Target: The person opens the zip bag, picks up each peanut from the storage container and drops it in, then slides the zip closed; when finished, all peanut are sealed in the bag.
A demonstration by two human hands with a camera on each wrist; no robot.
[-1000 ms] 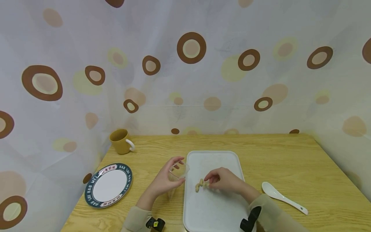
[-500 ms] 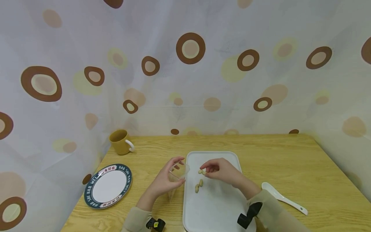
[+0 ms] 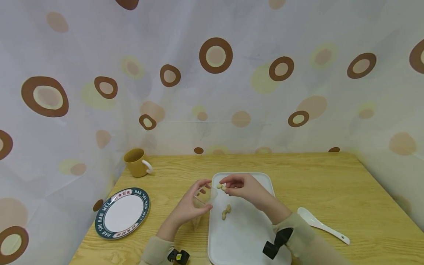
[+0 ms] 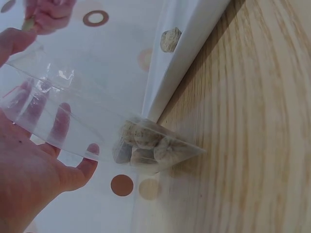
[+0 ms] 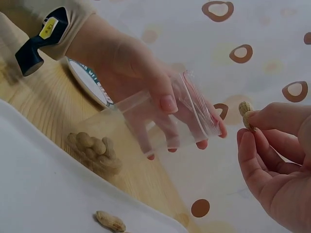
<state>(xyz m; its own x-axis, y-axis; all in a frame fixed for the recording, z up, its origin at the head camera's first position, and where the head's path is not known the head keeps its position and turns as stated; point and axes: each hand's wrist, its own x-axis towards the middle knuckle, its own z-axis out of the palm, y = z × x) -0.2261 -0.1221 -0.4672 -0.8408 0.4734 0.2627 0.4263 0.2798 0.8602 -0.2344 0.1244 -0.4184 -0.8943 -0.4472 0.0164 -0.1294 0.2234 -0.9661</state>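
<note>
My left hand (image 3: pixel 189 204) holds a clear plastic zip bag (image 5: pixel 109 124) at its mouth, thumb on one side and fingers on the other. Several unshelled peanuts (image 5: pixel 92 148) lie gathered in the bag's bottom corner, which hangs over the table beside the tray. Between thumb and fingertips, my right hand (image 3: pixel 245 187) pinches one peanut (image 5: pixel 246 108). That peanut is close to the bag's mouth but apart from it. Two more peanuts (image 3: pixel 226 211) rest on the white tray (image 3: pixel 248 235), below the right hand in the head view.
A blue-rimmed plate (image 3: pixel 123 213) lies at the left of the wooden table (image 3: pixel 331 184), with a mustard-coloured mug (image 3: pixel 136 163) behind it. To the right of the tray is a white spoon (image 3: pixel 322 225). Patterned curtains surround the table.
My right hand has lifted the peanut from beside the other two and carried it up and left toward the bag. The left hand and bag stay nearly still.
</note>
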